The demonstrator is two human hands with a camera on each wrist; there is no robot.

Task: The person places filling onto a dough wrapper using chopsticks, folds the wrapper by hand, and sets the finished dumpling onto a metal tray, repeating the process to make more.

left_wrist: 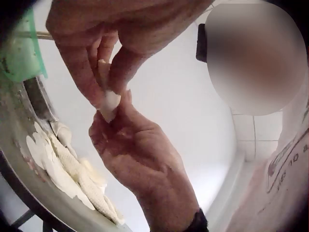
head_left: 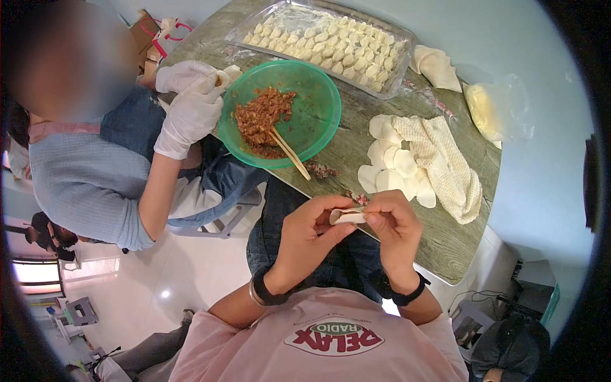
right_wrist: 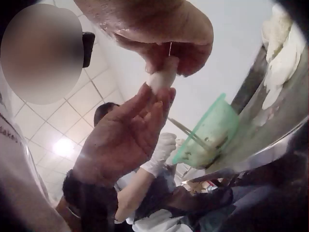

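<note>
A folded dough wrapper is held between both hands, above the lap at the table's near edge. My left hand pinches its left end between thumb and fingers; a bit of brownish filling seems to show in the fold. My right hand pinches the right end. In the left wrist view the dough is between the fingertips of the left hand and right hand. The right wrist view shows the dough with the right hand above and the left hand below.
A green bowl holds meat filling and chopsticks. Behind stands a tray of dumplings. Round wrappers and a cream cloth lie at the right. A person in white gloves sits at the left, holding a wrapper.
</note>
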